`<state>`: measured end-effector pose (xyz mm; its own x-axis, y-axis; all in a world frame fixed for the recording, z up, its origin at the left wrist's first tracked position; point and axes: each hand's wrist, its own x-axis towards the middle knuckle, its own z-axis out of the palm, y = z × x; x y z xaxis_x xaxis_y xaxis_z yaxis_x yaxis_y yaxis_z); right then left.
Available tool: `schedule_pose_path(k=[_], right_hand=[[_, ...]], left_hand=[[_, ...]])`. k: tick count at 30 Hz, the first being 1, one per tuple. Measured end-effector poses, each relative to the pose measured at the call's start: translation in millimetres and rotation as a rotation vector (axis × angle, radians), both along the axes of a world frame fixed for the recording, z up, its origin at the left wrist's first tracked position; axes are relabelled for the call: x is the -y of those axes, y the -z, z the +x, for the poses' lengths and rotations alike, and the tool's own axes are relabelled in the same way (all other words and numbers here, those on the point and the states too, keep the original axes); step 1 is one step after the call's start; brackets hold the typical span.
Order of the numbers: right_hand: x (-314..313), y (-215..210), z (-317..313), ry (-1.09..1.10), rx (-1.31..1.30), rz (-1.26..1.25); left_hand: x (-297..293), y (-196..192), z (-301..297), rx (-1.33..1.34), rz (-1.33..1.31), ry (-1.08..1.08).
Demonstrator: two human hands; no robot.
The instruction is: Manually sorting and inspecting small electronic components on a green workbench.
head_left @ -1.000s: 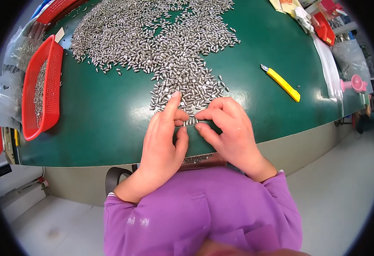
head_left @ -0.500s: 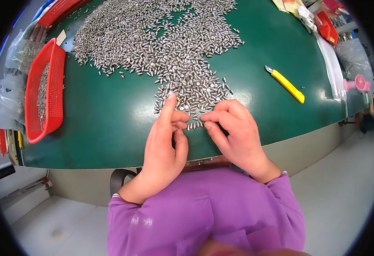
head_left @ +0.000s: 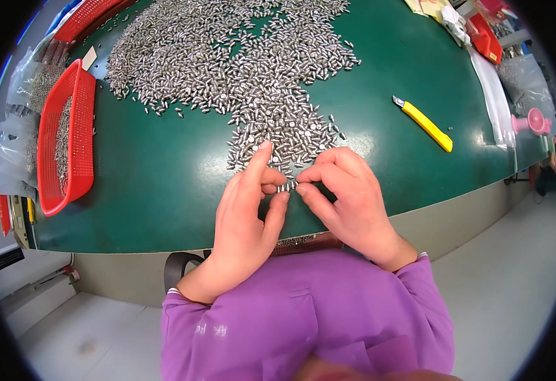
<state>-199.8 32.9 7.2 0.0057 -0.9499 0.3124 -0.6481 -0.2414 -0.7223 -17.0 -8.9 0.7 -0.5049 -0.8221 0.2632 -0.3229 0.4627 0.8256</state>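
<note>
A short row of small pointed metal pins (head_left: 287, 187) stands side by side between my two hands, close to the table's near edge. My left hand (head_left: 243, 206) closes on the row's left end with thumb and curled fingers, while its index finger points up toward the pile. At the right end, my right hand (head_left: 351, 197) pinches with thumb and index finger; its other fingers are folded in. Just beyond the fingertips lies the near tongue of a big pile of the same silvery pins (head_left: 278, 120). The fingertips partly cover the row.
The green table (head_left: 164, 184) has a curved near edge. On the left stands a red perforated basket (head_left: 87, 149) with pins inside. A yellow utility knife (head_left: 427, 127) lies to the right. Farther right are a pink object (head_left: 533, 122), a red bin (head_left: 486, 41) and plastic bags.
My left thumb has moved up and right to the row, and the left fingers have shifted slightly right. The row now sits tighter between both hands.
</note>
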Motion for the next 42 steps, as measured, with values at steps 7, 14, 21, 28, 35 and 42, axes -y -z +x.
schedule_pose_path(k=[7,14,21,28,35,42], right_hand=[[3.4,0.0,4.2,0.0,-0.037,-0.003],[2.8,-0.2,3.8,0.009,-0.041,-0.003],[3.1,-0.3,2.2,-0.025,-0.038,-0.024],[3.1,-0.7,0.6,-0.06,-0.045,-0.026],[1.3,1.2,0.0,-0.064,-0.03,-0.05],[0.3,2.8,1.0,-0.027,-0.017,-0.099]], left_hand=[[0.4,-3.3,-3.8,0.065,-0.007,-0.029],[0.7,-1.1,-3.9,0.058,0.027,-0.022],[0.5,-1.7,-1.2,0.055,0.047,-0.012],[1.0,-3.3,-0.8,0.083,0.016,-0.006],[0.0,-6.6,0.6,0.092,0.016,-0.007],[0.1,-3.9,2.2,0.036,0.023,-0.013]])
